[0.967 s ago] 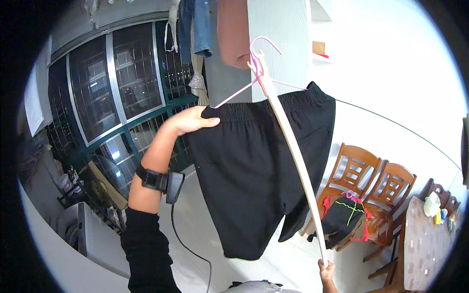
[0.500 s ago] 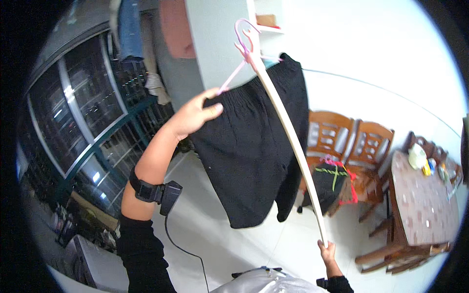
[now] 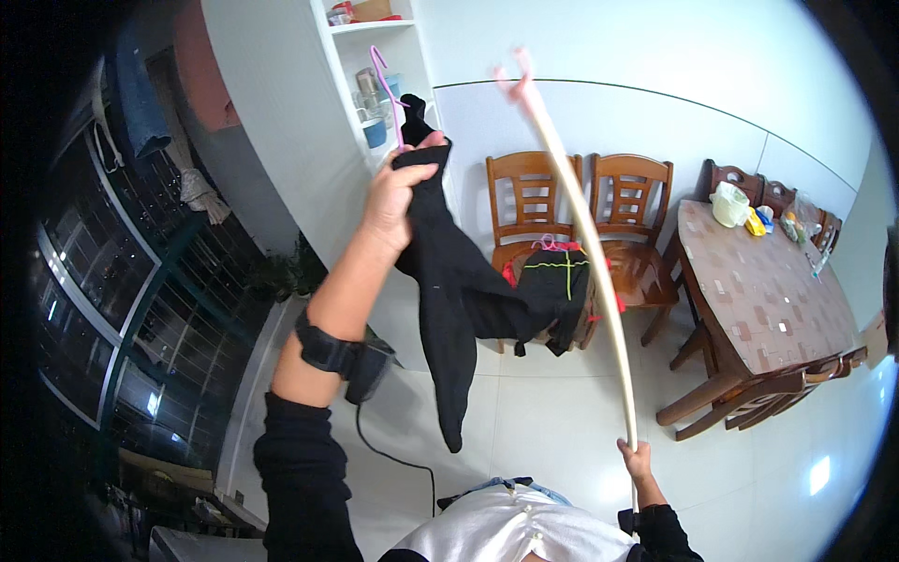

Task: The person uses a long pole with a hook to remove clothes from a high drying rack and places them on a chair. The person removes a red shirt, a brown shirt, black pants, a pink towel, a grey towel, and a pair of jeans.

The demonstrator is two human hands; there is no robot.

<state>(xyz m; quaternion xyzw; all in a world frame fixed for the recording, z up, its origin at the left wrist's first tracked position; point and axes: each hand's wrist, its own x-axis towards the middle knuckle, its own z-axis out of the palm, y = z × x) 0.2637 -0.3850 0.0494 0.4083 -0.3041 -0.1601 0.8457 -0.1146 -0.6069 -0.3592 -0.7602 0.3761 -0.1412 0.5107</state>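
My left hand (image 3: pixel 398 197) is raised and closed around the waistband of black shorts (image 3: pixel 435 253), which hang edge-on and folded below it. A pink clothes hanger (image 3: pixel 386 80) runs up out of the waistband, its hook free in the air. In my right hand (image 3: pixel 637 461), low at the right, is a long pale clothes pole (image 3: pixel 585 225). Its pink forked tip (image 3: pixel 517 80) stands apart from the hanger, to the right of it.
Dark clothes with a pink hanger (image 3: pixel 552 281) lie over one of two wooden chairs (image 3: pixel 632 187) by the wall. A patterned table (image 3: pixel 758 281) with bags stands right. White shelves (image 3: pixel 370 26) are ahead; barred windows (image 3: pixel 94 309) and hanging jeans (image 3: pixel 140 94) are left.
The hanger has come off the pole's fork. My left hand has turned the shorts edge-on and moved them left of the pole. The view has swung to the right.
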